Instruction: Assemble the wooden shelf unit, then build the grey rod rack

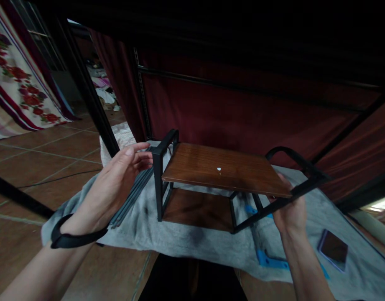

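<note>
A small two-tier shelf with brown wood boards and a black metal frame (157, 184) stands before me. Its upper board (223, 167) carries a small white mark, and the lower board (198, 209) sits beneath it. The right side frame (300, 186) leans outward at a slant. My left hand (123, 171), a black band on its wrist, is beside the left side frame with fingers stretched out and apart, holding nothing. My right hand (291, 211) grips the shelf at its right end, partly hidden by the board and frame.
A grey cloth (136, 232) lies under the shelf. Several grey rods (132, 200) lie on its left. Blue pieces (270, 261) and a phone (333, 248) are at the right. Black bars (85, 83) and a dark red curtain (211, 113) surround the space.
</note>
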Demonstrator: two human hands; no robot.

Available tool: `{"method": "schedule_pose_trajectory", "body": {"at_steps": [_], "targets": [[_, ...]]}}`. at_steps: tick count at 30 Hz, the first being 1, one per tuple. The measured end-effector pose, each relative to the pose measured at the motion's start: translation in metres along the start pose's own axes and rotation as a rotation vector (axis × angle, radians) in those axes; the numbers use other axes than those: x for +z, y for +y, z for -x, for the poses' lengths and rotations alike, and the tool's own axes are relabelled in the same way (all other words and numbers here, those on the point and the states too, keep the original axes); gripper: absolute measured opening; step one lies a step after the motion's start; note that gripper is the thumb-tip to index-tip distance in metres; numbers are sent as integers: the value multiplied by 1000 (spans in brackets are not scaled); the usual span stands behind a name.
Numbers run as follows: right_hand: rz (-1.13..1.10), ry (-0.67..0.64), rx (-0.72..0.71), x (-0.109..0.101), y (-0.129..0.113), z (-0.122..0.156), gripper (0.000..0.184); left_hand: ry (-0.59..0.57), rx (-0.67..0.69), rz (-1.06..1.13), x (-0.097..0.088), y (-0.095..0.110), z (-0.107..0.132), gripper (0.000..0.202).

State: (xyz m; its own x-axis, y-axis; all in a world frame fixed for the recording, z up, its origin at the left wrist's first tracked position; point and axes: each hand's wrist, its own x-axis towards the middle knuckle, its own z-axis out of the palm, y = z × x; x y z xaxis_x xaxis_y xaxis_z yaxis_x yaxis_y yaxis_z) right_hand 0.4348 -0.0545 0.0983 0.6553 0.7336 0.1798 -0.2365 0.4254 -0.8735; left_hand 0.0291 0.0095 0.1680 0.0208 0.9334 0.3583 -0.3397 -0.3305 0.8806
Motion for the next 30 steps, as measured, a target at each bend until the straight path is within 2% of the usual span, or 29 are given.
{"method": "schedule_pose_trajectory", "body": {"at_steps": [6,9,13,16,21,25,30], "targets": [[-2,-12,-3,2,1,3,35,-108,-2,-60,30,18,10,41],[39,-42,-2,5,-1,3,31,-88,73,-153,35,23,9,44],[109,-39,-79,8,-12,2,30,-54,134,-261,33,22,4,48],[93,-86,-161,11,-26,3,31,-67,158,-319,28,20,3,50],[130,-134,-196,22,-43,10,34,-44,232,-391,24,18,1,45],[228,-180,-232,23,-40,14,37,-12,260,-403,20,19,-1,45],[365,-215,-317,12,-24,19,41,-24,245,-453,19,22,3,48]]}}
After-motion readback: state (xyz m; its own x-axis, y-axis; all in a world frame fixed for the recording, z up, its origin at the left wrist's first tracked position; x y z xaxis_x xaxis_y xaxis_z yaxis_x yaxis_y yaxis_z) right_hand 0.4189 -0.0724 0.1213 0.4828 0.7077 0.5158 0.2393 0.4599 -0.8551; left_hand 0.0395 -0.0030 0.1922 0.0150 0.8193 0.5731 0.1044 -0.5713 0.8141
